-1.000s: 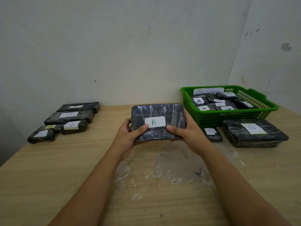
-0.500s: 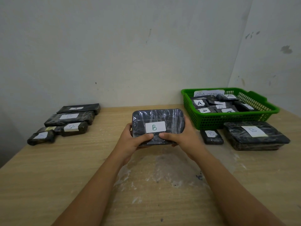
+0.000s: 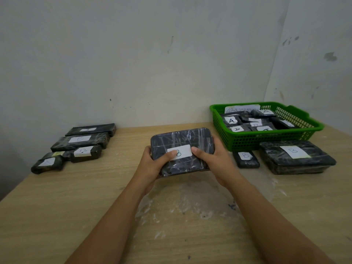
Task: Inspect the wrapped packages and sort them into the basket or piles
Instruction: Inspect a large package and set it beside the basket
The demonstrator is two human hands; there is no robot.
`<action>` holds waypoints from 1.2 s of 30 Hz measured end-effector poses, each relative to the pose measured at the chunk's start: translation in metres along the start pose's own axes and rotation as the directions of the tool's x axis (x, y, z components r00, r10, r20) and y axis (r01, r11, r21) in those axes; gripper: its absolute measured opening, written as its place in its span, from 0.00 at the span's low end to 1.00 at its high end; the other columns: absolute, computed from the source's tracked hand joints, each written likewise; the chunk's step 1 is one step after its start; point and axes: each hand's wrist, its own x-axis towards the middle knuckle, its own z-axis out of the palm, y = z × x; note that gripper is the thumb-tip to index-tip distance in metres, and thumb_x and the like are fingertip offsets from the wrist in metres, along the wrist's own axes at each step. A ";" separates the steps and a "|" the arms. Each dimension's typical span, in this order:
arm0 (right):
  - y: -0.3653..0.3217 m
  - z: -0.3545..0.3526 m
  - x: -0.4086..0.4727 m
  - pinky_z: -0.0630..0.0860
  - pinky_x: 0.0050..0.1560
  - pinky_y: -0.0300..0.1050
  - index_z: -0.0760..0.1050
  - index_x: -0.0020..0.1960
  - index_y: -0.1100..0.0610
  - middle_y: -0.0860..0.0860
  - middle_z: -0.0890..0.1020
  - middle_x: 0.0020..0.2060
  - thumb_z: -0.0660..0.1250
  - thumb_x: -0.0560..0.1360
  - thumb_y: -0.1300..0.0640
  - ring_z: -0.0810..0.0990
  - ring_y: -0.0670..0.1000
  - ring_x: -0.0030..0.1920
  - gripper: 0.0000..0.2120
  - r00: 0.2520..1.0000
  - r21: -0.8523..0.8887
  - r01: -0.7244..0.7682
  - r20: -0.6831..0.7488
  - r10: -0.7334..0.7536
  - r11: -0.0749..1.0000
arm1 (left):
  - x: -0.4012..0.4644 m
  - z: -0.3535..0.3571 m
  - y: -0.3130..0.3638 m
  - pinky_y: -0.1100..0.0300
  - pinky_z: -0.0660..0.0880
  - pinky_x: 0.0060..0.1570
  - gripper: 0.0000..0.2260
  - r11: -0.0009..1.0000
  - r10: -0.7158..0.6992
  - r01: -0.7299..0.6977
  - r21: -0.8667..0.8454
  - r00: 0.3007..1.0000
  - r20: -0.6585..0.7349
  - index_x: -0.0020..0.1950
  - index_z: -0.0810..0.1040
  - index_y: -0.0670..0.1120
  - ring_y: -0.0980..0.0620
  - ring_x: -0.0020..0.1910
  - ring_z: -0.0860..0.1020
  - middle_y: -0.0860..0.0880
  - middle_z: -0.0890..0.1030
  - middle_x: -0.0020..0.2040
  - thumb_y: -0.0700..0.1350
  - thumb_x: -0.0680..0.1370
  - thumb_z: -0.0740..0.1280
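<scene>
Both hands, left hand (image 3: 152,164) and right hand (image 3: 213,159), grip the wrapped package (image 3: 182,150) by its short ends, long axis crosswise, basket (image 3: 266,139) nearer the right hand.

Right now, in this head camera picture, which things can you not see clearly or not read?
- Held package: the left hand thumb covers part of its label letter; its underside is hidden.
- Green basket: the lower packages are covered by upper ones; its paper sign is partly hidden.
- Front-left package: label too faint to read.
- Right hand: fingers hidden behind the package.
</scene>
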 end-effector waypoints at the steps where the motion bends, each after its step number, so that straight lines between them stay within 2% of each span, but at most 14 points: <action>1: -0.001 0.001 -0.001 0.83 0.58 0.54 0.70 0.61 0.44 0.47 0.83 0.55 0.77 0.74 0.59 0.85 0.46 0.54 0.22 1.000 0.012 -0.015 0.015 0.015 1.000 | 0.001 0.000 0.000 0.50 0.84 0.46 0.35 1.000 0.002 -0.002 -0.005 1.000 -0.008 0.68 0.73 0.48 0.48 0.53 0.86 0.47 0.84 0.60 0.50 0.65 0.81; 5: -0.005 0.004 -0.003 0.84 0.55 0.52 0.67 0.68 0.50 0.47 0.82 0.54 0.79 0.72 0.58 0.85 0.46 0.52 0.30 0.998 0.005 -0.059 0.029 0.059 0.998 | 0.004 -0.004 -0.003 0.48 0.84 0.51 0.33 0.998 0.050 -0.049 0.027 0.998 -0.041 0.68 0.74 0.46 0.47 0.54 0.86 0.45 0.84 0.60 0.51 0.66 0.81; 8: -0.003 0.004 -0.002 0.83 0.58 0.53 0.66 0.69 0.49 0.47 0.82 0.56 0.84 0.65 0.49 0.84 0.47 0.54 0.39 0.996 -0.070 -0.088 -0.020 0.086 0.994 | 0.005 -0.005 -0.007 0.43 0.83 0.54 0.33 0.996 0.059 -0.057 0.074 0.998 -0.022 0.66 0.75 0.48 0.46 0.54 0.86 0.46 0.85 0.58 0.54 0.66 0.84; 11: -0.002 0.004 -0.003 0.82 0.58 0.51 0.67 0.66 0.49 0.44 0.81 0.55 0.85 0.60 0.43 0.82 0.45 0.54 0.42 0.993 -0.177 -0.065 -0.110 0.045 0.982 | 0.004 -0.003 -0.010 0.43 0.83 0.54 0.33 0.987 0.071 -0.069 0.144 0.997 -0.014 0.64 0.76 0.53 0.49 0.53 0.86 0.50 0.85 0.57 0.59 0.63 0.83; 16: -0.002 0.006 -0.005 0.82 0.57 0.49 0.67 0.64 0.50 0.43 0.81 0.53 0.85 0.62 0.46 0.82 0.43 0.53 0.39 0.988 -0.229 -0.013 -0.155 -0.023 0.973 | 0.002 0.001 -0.008 0.43 0.83 0.56 0.35 0.990 0.050 -0.045 0.133 0.998 -0.031 0.63 0.76 0.54 0.49 0.54 0.85 0.50 0.85 0.57 0.67 0.61 0.80; 20: -0.003 0.006 -0.005 0.82 0.57 0.49 0.66 0.65 0.50 0.43 0.80 0.53 0.84 0.65 0.46 0.81 0.42 0.53 0.37 0.993 -0.196 -0.029 -0.120 0.006 0.980 | 0.001 0.002 -0.004 0.43 0.83 0.55 0.31 0.995 0.043 -0.040 0.089 0.998 -0.036 0.64 0.76 0.52 0.48 0.53 0.86 0.47 0.85 0.57 0.62 0.67 0.79; 22: -0.002 0.006 -0.005 0.82 0.57 0.50 0.65 0.65 0.50 0.43 0.80 0.53 0.81 0.68 0.44 0.82 0.43 0.53 0.35 0.993 -0.196 -0.045 -0.115 0.022 0.980 | 0.000 0.002 -0.002 0.45 0.83 0.54 0.30 0.997 0.045 -0.043 0.071 0.999 -0.030 0.64 0.76 0.50 0.48 0.53 0.86 0.46 0.85 0.57 0.60 0.67 0.77; 25: -0.003 0.007 -0.006 0.81 0.55 0.47 0.65 0.65 0.51 0.41 0.79 0.50 0.77 0.71 0.41 0.79 0.39 0.50 0.31 0.990 -0.223 -0.041 -0.138 0.009 0.974 | -0.001 0.003 -0.001 0.49 0.84 0.49 0.28 0.998 0.053 -0.053 0.043 0.999 -0.010 0.65 0.76 0.49 0.47 0.52 0.86 0.45 0.85 0.57 0.56 0.69 0.76; 30: -0.001 0.007 -0.005 0.80 0.56 0.50 0.69 0.63 0.53 0.43 0.81 0.49 0.78 0.71 0.43 0.80 0.41 0.50 0.29 0.978 -0.257 -0.009 -0.202 -0.045 0.966 | -0.002 0.003 -0.002 0.44 0.83 0.54 0.28 0.998 0.043 -0.044 0.051 0.999 0.018 0.65 0.75 0.50 0.46 0.55 0.85 0.46 0.85 0.58 0.58 0.69 0.77; 32: -0.001 0.006 -0.004 0.81 0.57 0.52 0.69 0.63 0.53 0.43 0.81 0.48 0.78 0.71 0.44 0.81 0.42 0.50 0.28 0.977 -0.258 -0.004 -0.207 -0.051 0.966 | -0.002 0.004 0.000 0.47 0.84 0.53 0.28 0.998 0.037 -0.038 0.059 0.999 0.021 0.66 0.75 0.50 0.48 0.54 0.85 0.47 0.84 0.59 0.58 0.70 0.76; 36: 0.000 0.006 -0.004 0.80 0.60 0.54 0.68 0.64 0.53 0.42 0.81 0.49 0.77 0.72 0.43 0.80 0.41 0.51 0.29 0.980 -0.235 -0.004 -0.195 -0.043 0.972 | -0.003 0.004 0.003 0.52 0.83 0.50 0.16 0.997 0.004 -0.006 0.072 1.000 0.030 0.62 0.74 0.52 0.51 0.54 0.85 0.49 0.84 0.58 0.56 0.78 0.71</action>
